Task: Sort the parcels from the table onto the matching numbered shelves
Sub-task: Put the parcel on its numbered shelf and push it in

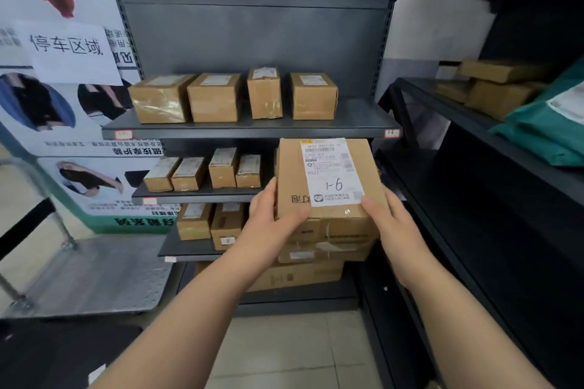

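Cardboard parcel [328, 180] marked 1-9, in grip of left hand [274, 218] and right hand [393, 223]; underside hidden.

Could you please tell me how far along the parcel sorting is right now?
Done: cardboard parcels already stand in rows on the upper shelf and the shelves below. In hand: the left hand and right hand hold a box whose label reads 1-9, not yet shelved. Left: placing it; the table is out of view, so remaining parcels cannot be counted.
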`<state>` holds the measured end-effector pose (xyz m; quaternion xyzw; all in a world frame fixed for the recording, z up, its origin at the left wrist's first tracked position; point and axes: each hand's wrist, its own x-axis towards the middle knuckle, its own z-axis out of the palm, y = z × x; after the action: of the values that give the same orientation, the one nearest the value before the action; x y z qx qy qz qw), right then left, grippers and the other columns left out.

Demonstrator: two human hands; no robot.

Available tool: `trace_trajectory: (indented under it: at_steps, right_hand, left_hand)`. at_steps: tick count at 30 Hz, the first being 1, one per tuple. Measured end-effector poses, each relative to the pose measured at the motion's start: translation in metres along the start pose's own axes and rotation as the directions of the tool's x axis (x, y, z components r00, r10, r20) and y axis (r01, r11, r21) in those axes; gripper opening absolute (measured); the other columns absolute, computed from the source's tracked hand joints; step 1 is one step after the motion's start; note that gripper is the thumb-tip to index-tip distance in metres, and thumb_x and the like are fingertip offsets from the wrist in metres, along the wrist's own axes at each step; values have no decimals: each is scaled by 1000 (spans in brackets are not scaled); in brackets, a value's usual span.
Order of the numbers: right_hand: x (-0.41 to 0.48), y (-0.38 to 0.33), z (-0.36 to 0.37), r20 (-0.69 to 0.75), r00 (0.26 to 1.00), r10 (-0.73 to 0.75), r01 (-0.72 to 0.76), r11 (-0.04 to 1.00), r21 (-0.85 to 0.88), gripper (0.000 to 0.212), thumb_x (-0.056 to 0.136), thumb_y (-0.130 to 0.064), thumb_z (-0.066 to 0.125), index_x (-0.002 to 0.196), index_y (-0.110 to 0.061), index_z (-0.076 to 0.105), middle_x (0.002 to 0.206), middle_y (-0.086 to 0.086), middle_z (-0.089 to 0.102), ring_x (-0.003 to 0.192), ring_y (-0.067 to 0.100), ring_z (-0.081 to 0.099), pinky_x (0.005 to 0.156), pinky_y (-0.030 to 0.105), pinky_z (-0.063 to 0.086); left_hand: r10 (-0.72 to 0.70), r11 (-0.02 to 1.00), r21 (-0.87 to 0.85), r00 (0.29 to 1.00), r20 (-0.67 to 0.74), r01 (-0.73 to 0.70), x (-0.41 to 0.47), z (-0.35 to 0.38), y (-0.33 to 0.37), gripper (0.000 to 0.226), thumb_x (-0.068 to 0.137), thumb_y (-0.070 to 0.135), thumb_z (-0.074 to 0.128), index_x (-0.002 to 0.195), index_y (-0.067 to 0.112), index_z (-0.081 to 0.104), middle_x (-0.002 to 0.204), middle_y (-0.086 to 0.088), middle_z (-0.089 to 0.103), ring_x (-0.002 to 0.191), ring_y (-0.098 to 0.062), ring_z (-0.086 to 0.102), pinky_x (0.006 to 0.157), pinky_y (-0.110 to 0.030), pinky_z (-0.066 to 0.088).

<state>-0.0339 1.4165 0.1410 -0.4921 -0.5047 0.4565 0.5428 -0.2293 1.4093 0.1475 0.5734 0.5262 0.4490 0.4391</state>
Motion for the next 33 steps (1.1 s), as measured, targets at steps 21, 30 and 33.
trace_trajectory:
  at_steps: [21,30,33]
  right_hand:
    - [336,-17,-113,-213,977,1,-15,998,-67,41,95,-38,54,133,-27,43,106,-11,58,92,4,57,66,21,43]
    - [398,-16,-121,-246,969,-34,-8,986,-169,52,95,-50,46,140,-25,41,121,-8,55,95,-3,50,71,17,39]
    - [412,-17,-122,-262,963,-67,-6,963,-269,61,95,-53,42,148,-27,29,143,-1,43,117,8,46,90,24,38]
  left_hand:
    - [166,981,96,984,60,-172,336,126,48,90,82,29,74,149,39,14,146,13,40,130,-7,40,109,-38,39]
    - [228,912,340,972,46,-230,405,135,49,99,83,41,70,153,34,1,152,7,23,136,-13,31,106,-28,30]
    - [300,797,544,954,21,-263,415,132,58,97,84,46,66,152,33,-3,156,6,14,142,-17,17,115,-38,22]
